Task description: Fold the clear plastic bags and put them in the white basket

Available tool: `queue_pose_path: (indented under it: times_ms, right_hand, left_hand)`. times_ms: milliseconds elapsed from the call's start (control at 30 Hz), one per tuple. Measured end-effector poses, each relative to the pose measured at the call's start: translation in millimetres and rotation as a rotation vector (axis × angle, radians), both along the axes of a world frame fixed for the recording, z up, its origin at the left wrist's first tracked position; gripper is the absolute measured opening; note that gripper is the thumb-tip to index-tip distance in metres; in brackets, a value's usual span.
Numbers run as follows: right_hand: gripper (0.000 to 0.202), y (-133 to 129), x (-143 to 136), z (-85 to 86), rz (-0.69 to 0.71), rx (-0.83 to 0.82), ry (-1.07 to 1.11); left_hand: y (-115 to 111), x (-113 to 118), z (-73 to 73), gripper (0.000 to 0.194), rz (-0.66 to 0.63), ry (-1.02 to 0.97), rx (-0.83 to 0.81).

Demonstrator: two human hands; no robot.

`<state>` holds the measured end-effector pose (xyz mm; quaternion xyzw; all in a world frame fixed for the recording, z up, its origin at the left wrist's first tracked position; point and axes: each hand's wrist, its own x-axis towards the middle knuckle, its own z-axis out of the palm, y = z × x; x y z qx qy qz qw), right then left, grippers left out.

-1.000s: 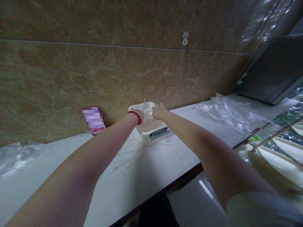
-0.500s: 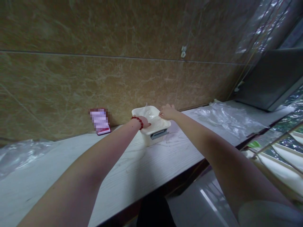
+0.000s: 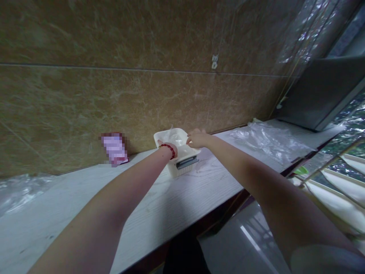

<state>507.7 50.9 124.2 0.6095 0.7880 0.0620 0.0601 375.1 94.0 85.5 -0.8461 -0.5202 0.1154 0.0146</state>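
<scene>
A white plastic basket [image 3: 182, 171] with a grey handle on its front side stands on the counter against the wall. Clear plastic film [image 3: 176, 137] shows inside it and sticks up a little at the back rim. My left hand [image 3: 171, 149], with a red bead bracelet at the wrist, reaches into the basket's left side; most of its fingers are hidden. At the right rim, my right hand [image 3: 196, 138] has its fingers bent and closed over the edge. Whether it also pinches the film there cannot be made out.
A blurred-out phone-like object [image 3: 114, 149] leans on the tiled wall at left. Crumpled clear plastic [image 3: 25, 190] lies at the counter's left end, more plastic sheeting [image 3: 268, 139] at right. A dark grey box-shaped thing [image 3: 322, 91] stands at the far right. The counter's front edge runs below my arms.
My left hand has shifted within the basket, its fingers now turned toward the left rim. My right hand stays at the right rim. The whole view has moved slightly.
</scene>
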Motion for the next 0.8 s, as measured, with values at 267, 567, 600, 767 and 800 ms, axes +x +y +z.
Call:
queue_pose_path:
  times_ms: [267, 567, 600, 767, 800]
  right_hand:
    - [0.029, 4, -9, -4.6, 0.013, -0.018, -0.032]
    - [0.032, 16, -15, -23.4, -0.026, -0.107, -0.123]
    - [0.031, 16, -16, -23.6, -0.035, -0.113, -0.126]
    - [0.033, 11, -19, -19.6, -0.077, -0.168, -0.146]
    - [0.034, 10, -19, -18.0, -0.084, -0.173, -0.137]
  left_hand:
    - [-8, -17, 24.9, 0.038, -0.033, -0.022, 0.024]
    - [-18, -60, 25.1, 0.035, -0.066, -0.246, 0.142]
    - [-20, -64, 23.8, 0.036, -0.065, -0.277, 0.161]
    - [-36, -82, 17.6, 0.036, -0.060, -0.418, 0.237]
    - [-42, -86, 16.3, 0.036, -0.053, -0.478, 0.261]
